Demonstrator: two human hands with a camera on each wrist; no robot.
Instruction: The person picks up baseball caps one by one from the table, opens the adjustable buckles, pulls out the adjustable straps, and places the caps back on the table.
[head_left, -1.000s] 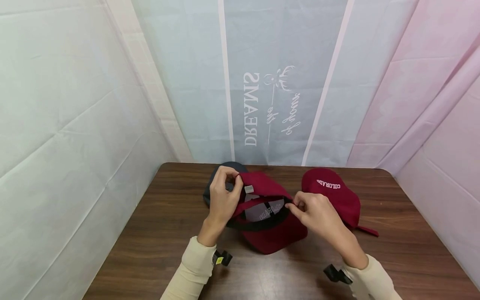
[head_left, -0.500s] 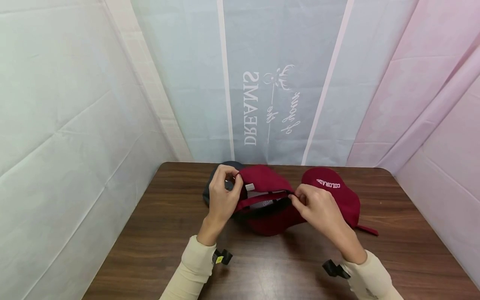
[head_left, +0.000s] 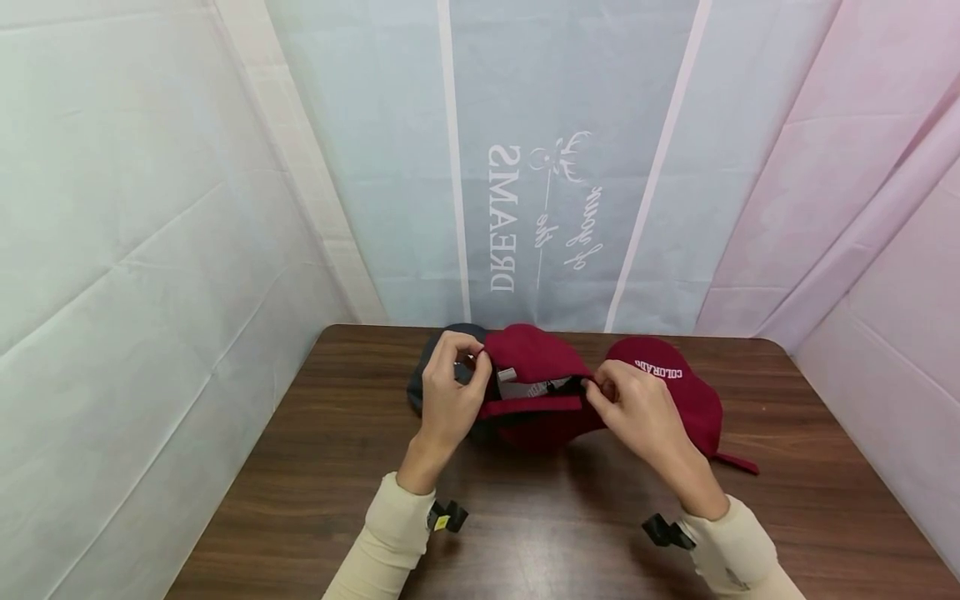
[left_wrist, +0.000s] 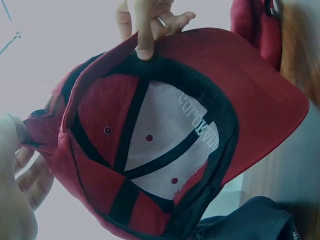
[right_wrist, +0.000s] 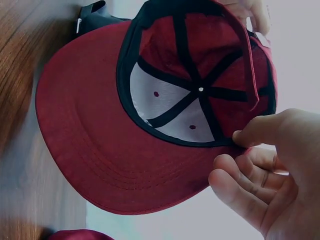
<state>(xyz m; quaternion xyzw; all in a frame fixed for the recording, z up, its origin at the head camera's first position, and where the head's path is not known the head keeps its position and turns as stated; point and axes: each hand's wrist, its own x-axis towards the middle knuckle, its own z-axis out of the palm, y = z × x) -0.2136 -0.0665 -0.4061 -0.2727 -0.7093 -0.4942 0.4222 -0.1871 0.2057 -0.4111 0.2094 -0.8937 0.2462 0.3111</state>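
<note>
- My left hand (head_left: 453,387) is clamped on the maroon cap (head_left: 532,350), thumb and forefinger pinching its edge on that side.
- My right hand (head_left: 637,408) pinches the opposite edge; the right wrist view shows my thumb on the dark sweatband (right_wrist: 172,139) and the other fingers curled underneath.
- So the cap hangs between my two sets of fingers, raised over the wood-grained table (head_left: 555,542), its opening turned towards me and its brim (right_wrist: 85,115) below my grip.
- Between my hands, a narrow maroon strap (head_left: 532,406) crosses the opening, and a small pale tag (head_left: 507,375) sits on the edge close to my left fingertips.
- Inside the crown, past my fingers, I see black seam tapes and a white backing panel (left_wrist: 162,122) with lettering showing through in reverse.
- Just behind my left fingers, and partly hidden by them, a dark cap (head_left: 420,383) lies on the table.
- Beyond my right hand, partly covered by it, rests a second maroon cap (head_left: 693,404) with white COLORADO lettering, its strap end (head_left: 738,462) sticking out farther to the right of my fingers.
</note>
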